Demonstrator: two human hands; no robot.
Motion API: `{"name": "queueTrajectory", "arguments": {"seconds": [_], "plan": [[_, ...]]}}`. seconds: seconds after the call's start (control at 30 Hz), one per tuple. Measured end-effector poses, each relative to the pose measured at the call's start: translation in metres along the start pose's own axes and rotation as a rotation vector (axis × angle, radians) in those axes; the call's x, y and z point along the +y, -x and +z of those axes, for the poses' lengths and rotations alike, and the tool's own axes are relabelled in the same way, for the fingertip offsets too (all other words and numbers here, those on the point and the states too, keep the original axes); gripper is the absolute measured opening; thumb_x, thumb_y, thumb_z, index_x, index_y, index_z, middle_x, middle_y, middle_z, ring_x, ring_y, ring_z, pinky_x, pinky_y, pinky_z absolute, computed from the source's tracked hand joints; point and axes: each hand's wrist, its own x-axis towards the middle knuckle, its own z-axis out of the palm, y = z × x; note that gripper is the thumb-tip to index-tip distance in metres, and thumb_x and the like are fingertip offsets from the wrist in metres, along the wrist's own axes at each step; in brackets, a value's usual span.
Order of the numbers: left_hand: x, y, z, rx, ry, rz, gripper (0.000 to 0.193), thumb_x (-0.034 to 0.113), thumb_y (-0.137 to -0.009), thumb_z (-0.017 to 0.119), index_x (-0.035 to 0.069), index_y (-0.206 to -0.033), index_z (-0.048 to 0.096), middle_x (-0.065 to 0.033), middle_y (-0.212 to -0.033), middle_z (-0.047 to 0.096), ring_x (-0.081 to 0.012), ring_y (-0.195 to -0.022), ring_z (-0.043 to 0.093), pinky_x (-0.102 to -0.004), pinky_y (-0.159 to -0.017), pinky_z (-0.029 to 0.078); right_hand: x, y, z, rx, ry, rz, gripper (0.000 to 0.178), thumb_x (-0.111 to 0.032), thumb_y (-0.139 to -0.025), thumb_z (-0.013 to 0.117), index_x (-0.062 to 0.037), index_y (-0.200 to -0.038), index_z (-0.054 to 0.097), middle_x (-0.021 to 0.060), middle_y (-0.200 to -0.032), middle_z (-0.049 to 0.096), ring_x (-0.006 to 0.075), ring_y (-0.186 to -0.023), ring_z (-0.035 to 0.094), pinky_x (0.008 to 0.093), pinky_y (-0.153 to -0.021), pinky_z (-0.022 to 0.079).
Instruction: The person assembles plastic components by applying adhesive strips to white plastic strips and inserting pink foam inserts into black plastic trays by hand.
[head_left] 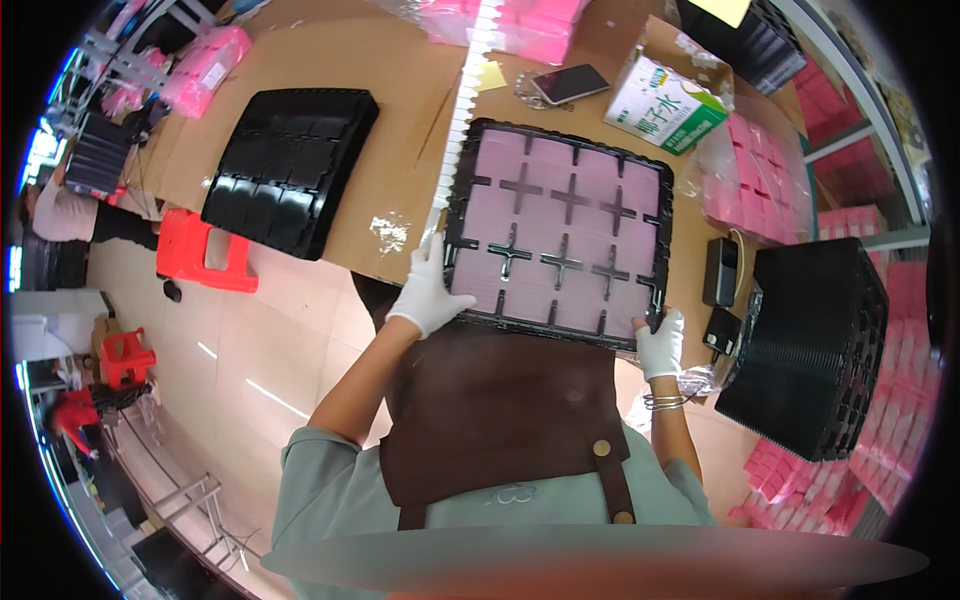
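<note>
In front of me a square black plastic tray [510,252] lies at the table's near edge. Pale pink pieces [538,228] fill it, with black cross-shaped ribs showing between them. My left hand [430,290], in a white glove, grips its near left corner, thumb on the front rim. My right hand [661,345], also gloved in white, holds the near right corner, its thumb over the rim. The undersides of the fingers are hidden. A white toothed strip [460,130] runs along the tray's left side, up to my left hand.
A stack of black trays [290,170] sits left on the cardboard-covered table [405,150]. Beyond are a phone [570,84], a green-and-white carton [665,100] and pink bagged packs [755,175]. At right stand a black adapter [720,272] and a tall tray stack [815,350]. A red stool [205,250] stands left.
</note>
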Motion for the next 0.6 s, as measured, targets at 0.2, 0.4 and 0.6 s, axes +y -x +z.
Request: {"name": "queueTrajectory", "arguments": {"seconds": [0.2,0.4,0.6], "plan": [[-0.008,0.001,0.000,0.064,-0.022,-0.048,0.094,0.021,-0.067,0.076,-0.008,-0.136,0.020,-0.0284,-0.136,0.030,-0.0393,-0.125,0.036,-0.0380,-0.104,0.033,-0.001,0.000,0.014,0.203,-0.002,-0.078,0.066,-0.036,-0.063,0.080,0.0063,-0.103,0.049,0.0194,-0.095,0.054,0.0340,-0.086,0.056,0.0396,-0.077,0.045],[-0.007,0.022,-0.046,0.471,0.753,-0.167,0.045,0.028,-0.088,0.057,-0.004,-0.120,0.050,-0.0178,-0.107,0.057,-0.0254,-0.110,0.050,-0.0324,-0.096,0.037,-0.053,0.000,-0.021,0.304,-0.611,-0.266,0.074,-0.050,-0.070,0.073,0.0075,-0.108,0.046,0.0107,-0.096,0.048,0.0205,-0.092,0.049,0.0320,-0.087,0.039],[-0.035,0.123,-0.186,1.245,1.023,0.067,0.019,0.019,-0.094,0.048,0.003,-0.097,0.059,-0.0018,-0.093,0.058,-0.0112,-0.085,0.054,-0.0261,-0.080,0.044,-0.180,-0.031,-0.044,-0.104,-0.632,-0.702,0.034,-0.028,-0.085,0.064,-0.0036,-0.106,0.053,0.0052,-0.097,0.049,0.0099,-0.076,0.050,0.0255,-0.071,0.043]]}}
